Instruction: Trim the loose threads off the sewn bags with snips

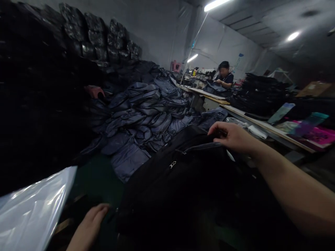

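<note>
A black backpack point(167, 188) fills the lower middle of the view, with a silver zipper pull or emblem showing on its dark fabric. My right hand point(229, 137) pinches the edge of the backpack's zipped opening, fingers closed on the cloth. Low on the left, my left hand point(90, 221) has its fingers stretched out beside the backpack, apparently holding nothing. Left of that hand lies a stack of shiny clear plastic bags point(31, 209). Deep shadow hides the lower part of the backpack.
A big heap of dark blue-grey bags point(146, 108) covers the floor ahead. Plastic-wrapped black bundles point(95, 35) line the wall. To the right runs a long worktable point(264, 125) with a pink tray point(319, 134); a co-worker point(225, 76) sits farther back.
</note>
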{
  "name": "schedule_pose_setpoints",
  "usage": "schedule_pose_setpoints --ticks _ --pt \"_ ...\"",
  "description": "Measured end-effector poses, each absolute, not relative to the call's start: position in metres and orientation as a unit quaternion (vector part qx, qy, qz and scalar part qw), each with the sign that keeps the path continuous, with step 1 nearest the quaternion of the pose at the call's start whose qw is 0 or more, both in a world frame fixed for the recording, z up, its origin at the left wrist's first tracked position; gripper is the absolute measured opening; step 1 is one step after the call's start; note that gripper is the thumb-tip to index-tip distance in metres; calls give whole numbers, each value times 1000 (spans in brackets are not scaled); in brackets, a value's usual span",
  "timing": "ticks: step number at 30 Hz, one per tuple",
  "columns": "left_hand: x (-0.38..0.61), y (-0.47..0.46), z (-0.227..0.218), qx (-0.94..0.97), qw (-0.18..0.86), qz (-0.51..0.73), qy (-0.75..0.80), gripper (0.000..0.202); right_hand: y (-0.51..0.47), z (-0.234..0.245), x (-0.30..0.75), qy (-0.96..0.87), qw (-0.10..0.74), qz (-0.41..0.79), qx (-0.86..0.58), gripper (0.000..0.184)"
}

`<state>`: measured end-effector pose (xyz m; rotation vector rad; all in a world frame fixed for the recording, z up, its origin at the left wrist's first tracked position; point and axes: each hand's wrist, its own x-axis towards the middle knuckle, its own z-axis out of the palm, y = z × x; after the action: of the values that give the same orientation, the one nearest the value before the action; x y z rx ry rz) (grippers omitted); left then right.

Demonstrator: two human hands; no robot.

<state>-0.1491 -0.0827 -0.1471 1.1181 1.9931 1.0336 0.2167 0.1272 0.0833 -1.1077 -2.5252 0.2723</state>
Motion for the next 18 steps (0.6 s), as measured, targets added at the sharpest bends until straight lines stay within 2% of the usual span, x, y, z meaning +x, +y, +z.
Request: schedule_pose_setpoints --ticks 4,9,11,13,16,18 --pt "-126 -58 -119 495 325 414 691 42 125 85 225 -884 191 89 -418 21" --pt "-71 -40 -109 614 280 316 667 60 103 84 225 -884 284 8 -370 34" --pt "-58 -37 -111 624 273 293 671 61 92 78 218 -909 243 7 -338 41" --pt "-52 -35 -113 635 264 286 667 58 84 69 209 -931 168 31 -321 43" --pt "-49 -33 -115 647 270 274 658 51 81 60 201 -936 112 93 -320 26" --pt "-49 -34 -114 648 279 270 655 48 84 60 201 -928 107 153 -322 28"
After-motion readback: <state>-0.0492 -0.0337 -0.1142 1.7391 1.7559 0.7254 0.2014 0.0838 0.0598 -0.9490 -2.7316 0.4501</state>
